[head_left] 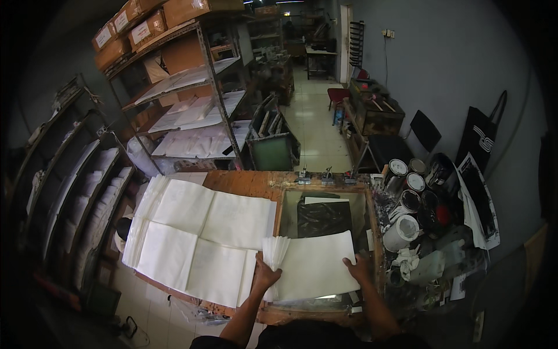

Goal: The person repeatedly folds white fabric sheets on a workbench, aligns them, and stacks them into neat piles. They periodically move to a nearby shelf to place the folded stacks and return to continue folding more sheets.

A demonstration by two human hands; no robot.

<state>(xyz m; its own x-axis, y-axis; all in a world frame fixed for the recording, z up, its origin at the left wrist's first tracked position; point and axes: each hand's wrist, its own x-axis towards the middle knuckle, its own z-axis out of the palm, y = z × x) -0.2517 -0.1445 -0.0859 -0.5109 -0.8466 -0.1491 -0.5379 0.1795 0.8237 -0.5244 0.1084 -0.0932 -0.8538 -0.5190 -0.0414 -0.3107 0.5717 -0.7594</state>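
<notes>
A squared-off stack of white, cloth-like sheets (317, 264) lies between my hands, over the wood-framed recess in the table. Its left edge is fanned into several thin layers. My left hand (267, 274) grips that fanned edge near its lower corner, thumb toward the stack. At the right edge, my right hand (358, 269) holds the stack with the thumb on top and the fingers mostly hidden below. To the left, larger piles of white sheets (174, 232) lie side by side in overlapping rows. Behind the stack, a black sheet (323, 218) shows in the recess.
Metal hinge clamps (327, 176) line the table's far edge. Open paint cans (398, 168) and stained containers crowd the right side. A shelf rack (206, 75) with white sheets and cardboard boxes stands behind, and curved-looking racks (75, 198) at left. A black chair (425, 131) stands beyond.
</notes>
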